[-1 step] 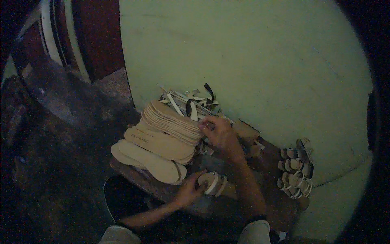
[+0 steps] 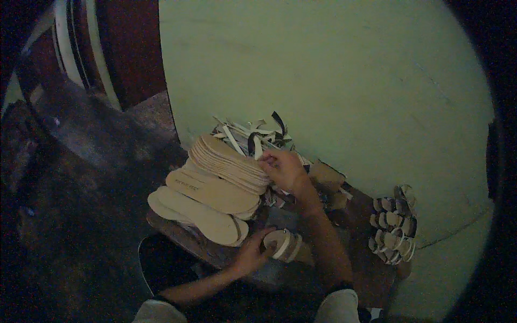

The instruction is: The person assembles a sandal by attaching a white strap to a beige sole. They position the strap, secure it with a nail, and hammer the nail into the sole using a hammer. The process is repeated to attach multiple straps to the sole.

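My left hand (image 2: 253, 253) is closed around one end of a sandal (image 2: 280, 245), a beige sole with pale straps across it, held low over the table. My right hand (image 2: 284, 171) is raised at the right end of a stack of beige insoles (image 2: 226, 161). Its fingertips are pinched together; dim light hides whether anything small sits between them. Below that stack, more insoles (image 2: 210, 191) lie in overlapping piles, the nearest pair (image 2: 215, 226) close to my left hand.
Behind the insoles is a heap of cut strips (image 2: 253, 134), white and black. Brown cardboard pieces (image 2: 327, 176) lie right of my right hand. Several strapped sandals (image 2: 393, 226) are grouped at the table's right side. A pale green wall (image 2: 334, 81) rises beyond.
My right hand has shifted slightly left and away from me, toward the strips. My left hand still holds the sandal in nearly the same place.
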Action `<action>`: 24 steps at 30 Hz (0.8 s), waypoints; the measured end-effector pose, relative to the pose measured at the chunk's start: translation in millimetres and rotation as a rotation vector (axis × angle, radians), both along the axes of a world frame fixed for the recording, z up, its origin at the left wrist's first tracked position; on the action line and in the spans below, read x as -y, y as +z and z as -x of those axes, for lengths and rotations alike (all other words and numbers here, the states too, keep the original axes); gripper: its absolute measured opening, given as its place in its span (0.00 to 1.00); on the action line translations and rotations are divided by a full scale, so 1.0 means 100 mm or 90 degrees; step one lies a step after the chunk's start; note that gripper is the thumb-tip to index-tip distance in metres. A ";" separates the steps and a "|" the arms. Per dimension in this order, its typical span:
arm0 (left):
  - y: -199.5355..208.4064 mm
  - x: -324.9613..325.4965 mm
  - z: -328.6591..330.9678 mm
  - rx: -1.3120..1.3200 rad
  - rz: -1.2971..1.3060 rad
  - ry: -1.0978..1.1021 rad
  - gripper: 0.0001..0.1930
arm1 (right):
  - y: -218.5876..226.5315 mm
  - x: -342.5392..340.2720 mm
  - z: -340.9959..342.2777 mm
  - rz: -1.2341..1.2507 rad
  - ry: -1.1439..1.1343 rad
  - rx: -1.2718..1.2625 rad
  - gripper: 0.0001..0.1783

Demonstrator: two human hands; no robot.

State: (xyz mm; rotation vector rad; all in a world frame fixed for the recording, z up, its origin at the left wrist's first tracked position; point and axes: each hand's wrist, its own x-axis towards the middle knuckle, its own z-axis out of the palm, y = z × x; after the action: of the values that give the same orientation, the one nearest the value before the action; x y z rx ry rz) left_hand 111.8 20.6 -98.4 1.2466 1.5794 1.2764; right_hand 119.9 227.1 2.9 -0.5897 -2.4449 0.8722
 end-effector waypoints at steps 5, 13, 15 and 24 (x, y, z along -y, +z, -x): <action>-0.25 0.01 0.04 -0.043 -0.096 0.009 0.21 | -0.29 -0.39 0.85 -0.066 -0.040 0.157 0.13; -0.03 0.00 0.08 0.002 -0.106 0.013 0.20 | -0.32 -0.22 1.27 -0.158 -0.138 0.266 0.12; 0.10 0.00 0.11 -0.015 -0.062 -0.014 0.20 | -0.42 -0.40 1.25 -0.114 -0.086 0.297 0.11; -0.19 -0.04 0.12 -0.041 -0.126 0.007 0.21 | -0.52 -0.50 1.34 -0.077 -0.110 0.216 0.11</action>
State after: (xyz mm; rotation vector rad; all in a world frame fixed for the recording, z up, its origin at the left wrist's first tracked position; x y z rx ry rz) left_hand 100.2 25.0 -117.9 1.4143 1.5357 1.4413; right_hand -14.6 277.4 -49.0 -0.9553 -2.6699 0.5890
